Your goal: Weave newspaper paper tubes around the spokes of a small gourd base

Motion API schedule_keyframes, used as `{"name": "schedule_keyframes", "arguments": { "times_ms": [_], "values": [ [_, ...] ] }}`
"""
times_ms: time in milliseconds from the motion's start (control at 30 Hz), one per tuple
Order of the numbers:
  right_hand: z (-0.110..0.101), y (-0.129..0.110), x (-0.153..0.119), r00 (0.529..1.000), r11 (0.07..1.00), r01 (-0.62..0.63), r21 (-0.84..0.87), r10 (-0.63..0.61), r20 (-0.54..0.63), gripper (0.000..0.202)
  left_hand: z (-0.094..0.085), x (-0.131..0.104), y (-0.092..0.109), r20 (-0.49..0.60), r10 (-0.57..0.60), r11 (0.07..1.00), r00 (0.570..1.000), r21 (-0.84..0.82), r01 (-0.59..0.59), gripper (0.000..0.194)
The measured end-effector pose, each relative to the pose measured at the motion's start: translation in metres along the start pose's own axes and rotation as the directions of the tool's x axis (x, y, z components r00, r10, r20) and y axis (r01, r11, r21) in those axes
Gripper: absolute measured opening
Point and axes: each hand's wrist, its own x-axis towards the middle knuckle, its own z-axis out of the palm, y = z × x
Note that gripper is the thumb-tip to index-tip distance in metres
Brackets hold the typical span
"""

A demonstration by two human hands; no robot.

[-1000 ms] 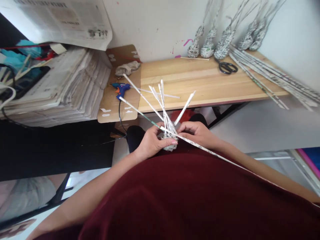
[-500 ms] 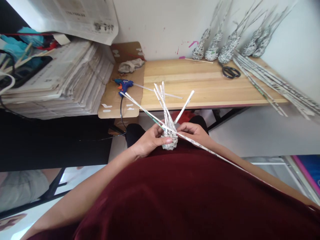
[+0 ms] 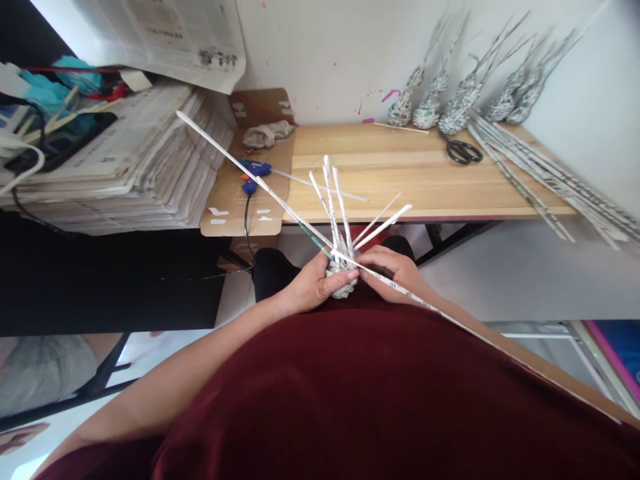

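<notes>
Close in front of my body, my left hand [image 3: 311, 283] is wrapped round a small basket [image 3: 342, 289] woven from rolled newspaper tubes, its thumb pressed across the front. Several upright paper tubes [image 3: 330, 207] fan out from the basket's top. One long paper tube [image 3: 430, 307] runs from the basket's rim down to the right, over my right forearm. At the rim's right side, my right hand [image 3: 393, 270] has curled fingers pinching this long tube. Its fingertips are partly hidden.
Ahead is a wooden table [image 3: 400, 180] with a blue glue gun [image 3: 256, 175] on cardboard [image 3: 225, 213], a cloth [image 3: 267, 135] and black scissors [image 3: 464, 152]. Woven newspaper pieces [image 3: 460, 103] stand by the wall, beside loose paper tubes [image 3: 555, 173]. Stacked newspapers [image 3: 165, 160] rise at left.
The basket has turned in my hands. A long tube now reaches farther up and left, and the upright tubes are spread wider. My left thumb has shifted right across the basket.
</notes>
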Motion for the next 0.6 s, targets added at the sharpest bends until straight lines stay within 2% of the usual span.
{"name": "schedule_keyframes", "arguments": {
  "times_ms": [167, 300, 433, 600],
  "values": [
    [-0.002, -0.009, 0.011, 0.995, 0.981, -0.060, 0.182, 0.045, 0.087, 0.053, -0.005, 0.015, 0.004, -0.146, -0.034, 0.999, 0.989, -0.040, 0.028, 0.046],
    [0.005, -0.017, 0.031, 0.994, 0.961, -0.076, 0.267, 0.051, 0.098, 0.068, -0.013, 0.035, 0.013, -0.341, 0.048, 0.985, 0.939, 0.171, 0.012, 0.044],
    [0.014, -0.019, 0.055, 1.000, 0.959, -0.024, 0.281, 0.017, 0.025, 0.064, -0.018, 0.055, 0.019, -0.402, 0.109, 0.956, 0.909, 0.293, 0.015, 0.041],
    [0.007, -0.019, 0.094, 0.992, 0.988, 0.087, 0.128, -0.075, -0.096, 0.050, -0.020, 0.082, 0.026, -0.374, 0.264, 0.939, 0.889, 0.312, -0.147, 0.042]
  ]
}}
